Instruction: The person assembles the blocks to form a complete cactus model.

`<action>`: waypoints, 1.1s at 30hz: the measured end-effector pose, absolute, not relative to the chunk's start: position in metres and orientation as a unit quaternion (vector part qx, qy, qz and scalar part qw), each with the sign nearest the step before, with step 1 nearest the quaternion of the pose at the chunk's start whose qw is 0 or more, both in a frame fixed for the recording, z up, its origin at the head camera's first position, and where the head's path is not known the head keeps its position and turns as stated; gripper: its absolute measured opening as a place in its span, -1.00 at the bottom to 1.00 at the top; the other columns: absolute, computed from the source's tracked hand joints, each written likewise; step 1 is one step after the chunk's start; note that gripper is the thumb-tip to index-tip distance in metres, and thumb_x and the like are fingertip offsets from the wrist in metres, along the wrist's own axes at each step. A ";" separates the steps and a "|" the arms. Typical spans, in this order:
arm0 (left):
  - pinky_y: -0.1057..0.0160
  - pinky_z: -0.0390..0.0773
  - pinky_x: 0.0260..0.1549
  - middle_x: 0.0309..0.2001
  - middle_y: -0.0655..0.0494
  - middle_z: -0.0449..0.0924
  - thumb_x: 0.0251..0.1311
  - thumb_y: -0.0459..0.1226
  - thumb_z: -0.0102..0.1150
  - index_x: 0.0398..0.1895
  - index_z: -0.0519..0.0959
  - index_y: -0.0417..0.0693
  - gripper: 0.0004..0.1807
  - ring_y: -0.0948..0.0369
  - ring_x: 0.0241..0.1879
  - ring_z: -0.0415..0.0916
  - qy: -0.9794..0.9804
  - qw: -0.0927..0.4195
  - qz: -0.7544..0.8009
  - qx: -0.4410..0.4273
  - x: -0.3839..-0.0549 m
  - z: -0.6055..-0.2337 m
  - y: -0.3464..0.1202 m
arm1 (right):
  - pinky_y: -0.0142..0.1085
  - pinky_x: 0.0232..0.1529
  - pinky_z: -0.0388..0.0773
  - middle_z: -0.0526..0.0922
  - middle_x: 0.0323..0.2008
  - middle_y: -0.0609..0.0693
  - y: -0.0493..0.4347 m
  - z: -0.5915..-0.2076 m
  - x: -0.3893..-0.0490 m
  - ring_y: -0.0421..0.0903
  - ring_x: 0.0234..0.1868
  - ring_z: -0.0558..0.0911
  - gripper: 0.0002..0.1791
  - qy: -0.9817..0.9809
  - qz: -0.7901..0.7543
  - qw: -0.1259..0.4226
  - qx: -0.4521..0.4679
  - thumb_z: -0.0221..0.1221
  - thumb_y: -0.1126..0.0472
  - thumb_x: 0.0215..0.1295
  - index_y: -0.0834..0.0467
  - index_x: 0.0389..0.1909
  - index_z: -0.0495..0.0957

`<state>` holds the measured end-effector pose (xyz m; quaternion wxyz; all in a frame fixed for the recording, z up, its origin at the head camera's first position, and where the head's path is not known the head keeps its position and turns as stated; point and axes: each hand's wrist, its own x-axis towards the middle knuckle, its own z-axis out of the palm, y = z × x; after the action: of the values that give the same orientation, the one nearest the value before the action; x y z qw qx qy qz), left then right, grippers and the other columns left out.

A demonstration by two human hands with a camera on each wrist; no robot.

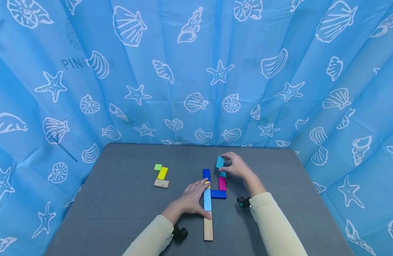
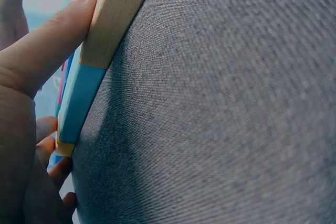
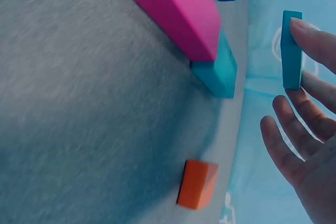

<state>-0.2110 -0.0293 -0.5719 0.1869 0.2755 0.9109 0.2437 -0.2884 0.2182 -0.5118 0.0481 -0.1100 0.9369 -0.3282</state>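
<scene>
The right hand (image 1: pixel 237 166) is clamped on a flat teal rectangular block (image 1: pixel 219 161), pinching it between thumb and fingers, with other fingers spread free in the right wrist view. That view shows the teal block raised above the bench (image 1: pixel 119 209), which has a dark grey woven surface. Below the held block, a second teal rectangular block (image 3: pixel 216 72) lies end to end with a magenta rectangular block (image 1: pixel 222 184). The magenta block meets the right end of a dark blue rectangular block (image 1: pixel 218 194) lying crosswise.

The left hand (image 1: pixel 190 200) has its thumb and fingers apart, spanning part of a straight row of blocks. The thumb touches a long natural-wood block (image 1: pixel 208 229) at the near end, and the fingers touch a small yellow block (image 1: pixel 207 185). Between those two lies a long light blue block (image 1: pixel 207 201), with the crosswise block against its right side. Another dark blue block (image 1: pixel 206 173) forms the far end of the row.

Well apart on the left, a lime green block (image 1: pixel 157 167), a bright yellow rectangular block (image 1: pixel 162 173) and a pale wooden block (image 1: pixel 161 183) form a small cluster. An orange block (image 3: pixel 198 184) sits on the bench in the right wrist view, apart from the others. Behind the bench hangs a blue curtain (image 1: pixel 171 103) with white shells and starfish
</scene>
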 end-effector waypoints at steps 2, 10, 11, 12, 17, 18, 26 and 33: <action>-0.21 -0.04 0.49 0.65 0.24 -0.19 -0.27 0.45 0.42 0.63 -0.03 0.29 0.37 0.06 0.60 -0.12 0.911 0.187 0.243 0.276 -0.211 -0.572 -0.030 | 0.14 0.12 0.55 0.50 0.26 0.23 0.213 -0.514 -0.293 0.25 0.21 0.54 -0.33 0.938 -0.325 0.053 -0.113 0.42 0.10 0.21 0.19 0.33 0.48; -0.19 -0.06 0.50 0.66 0.23 -0.20 -0.28 0.45 0.43 0.64 -0.03 0.26 0.38 0.06 0.60 -0.13 0.912 0.184 0.245 0.272 -0.210 -0.569 -0.033 | 0.14 0.26 0.45 0.46 0.34 0.18 0.188 -0.520 -0.310 0.19 0.31 0.48 -0.32 0.934 -0.329 0.079 -0.114 0.41 0.10 0.23 0.13 0.36 0.46; -0.19 -0.06 0.50 0.66 0.23 -0.20 -0.27 0.45 0.43 0.64 -0.03 0.26 0.38 0.06 0.60 -0.13 0.912 0.184 0.247 0.273 -0.210 -0.569 -0.033 | 0.14 0.26 0.45 0.45 0.34 0.18 0.186 -0.520 -0.311 0.20 0.32 0.48 -0.33 0.935 -0.327 0.081 -0.112 0.41 0.10 0.23 0.13 0.36 0.47; -0.19 -0.06 0.50 0.66 0.23 -0.20 -0.27 0.45 0.42 0.64 -0.03 0.27 0.37 0.06 0.60 -0.13 0.912 0.183 0.246 0.274 -0.210 -0.569 -0.033 | 0.15 0.28 0.43 0.45 0.35 0.19 0.184 -0.520 -0.312 0.20 0.33 0.47 -0.32 0.936 -0.325 0.083 -0.109 0.41 0.11 0.23 0.13 0.36 0.46; -0.20 -0.06 0.50 0.66 0.24 -0.21 -0.26 0.46 0.41 0.64 -0.03 0.28 0.37 0.06 0.61 -0.14 0.910 0.183 0.247 0.277 -0.210 -0.570 -0.033 | 0.14 0.33 0.38 0.46 0.35 0.19 0.178 -0.523 -0.317 0.20 0.36 0.44 -0.33 0.942 -0.306 0.090 -0.103 0.42 0.12 0.23 0.14 0.36 0.48; -0.20 -0.07 0.50 0.66 0.25 -0.21 -0.26 0.46 0.41 0.64 -0.04 0.28 0.37 0.06 0.61 -0.14 0.910 0.184 0.247 0.278 -0.209 -0.570 -0.033 | 0.13 0.34 0.37 0.45 0.36 0.19 0.177 -0.524 -0.318 0.20 0.37 0.43 -0.33 0.942 -0.305 0.091 -0.103 0.42 0.12 0.23 0.13 0.36 0.48; -0.20 -0.08 0.50 0.66 0.25 -0.22 -0.26 0.45 0.41 0.64 -0.04 0.27 0.37 0.06 0.61 -0.16 0.906 0.189 0.257 0.277 -0.210 -0.571 -0.032 | 0.12 0.37 0.33 0.44 0.38 0.16 0.170 -0.531 -0.326 0.18 0.42 0.38 -0.32 0.947 -0.288 0.105 -0.097 0.43 0.09 0.22 0.11 0.35 0.49; -0.20 -0.08 0.50 0.66 0.24 -0.24 -0.25 0.44 0.42 0.64 -0.05 0.26 0.37 0.06 0.61 -0.17 0.905 0.188 0.257 0.282 -0.210 -0.571 -0.030 | 0.12 0.40 0.29 0.45 0.39 0.15 0.169 -0.531 -0.329 0.19 0.45 0.34 -0.32 0.948 -0.275 0.134 -0.091 0.43 0.09 0.21 0.10 0.35 0.49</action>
<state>-0.2103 -0.0304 -0.5713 0.1883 0.2822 0.9049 0.2569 -0.3288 0.1686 -0.5315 0.1341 -0.0910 0.9477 -0.2749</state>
